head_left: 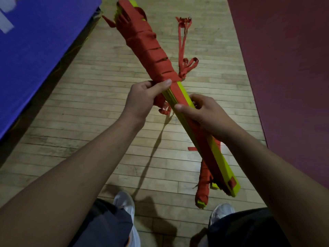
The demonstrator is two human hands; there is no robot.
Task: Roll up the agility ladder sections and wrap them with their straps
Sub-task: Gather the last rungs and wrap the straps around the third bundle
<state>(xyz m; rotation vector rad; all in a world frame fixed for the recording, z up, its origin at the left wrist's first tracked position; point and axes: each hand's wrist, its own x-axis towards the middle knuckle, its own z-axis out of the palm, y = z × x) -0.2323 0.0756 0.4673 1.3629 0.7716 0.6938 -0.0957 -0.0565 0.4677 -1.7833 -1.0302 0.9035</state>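
Note:
A long bundle of yellow ladder rungs (183, 94) runs diagonally from top left to bottom right, held in the air. Red strap (151, 50) is wound tightly around its far half. My left hand (144, 100) grips the bundle at the near end of the wrapping, thumb on top of the strap. My right hand (201, 113) grips the bare yellow part just below it. Loose red strap loops (185, 40) hang from the right side of the wrapping. A second, smaller wrapped bundle (203, 184) lies on the floor under the near end.
A wooden plank floor (99, 111) lies below. A blue mat (35, 50) borders it on the left, a dark red mat (288, 68) on the right. My two white shoes (124, 202) and dark shorts show at the bottom edge.

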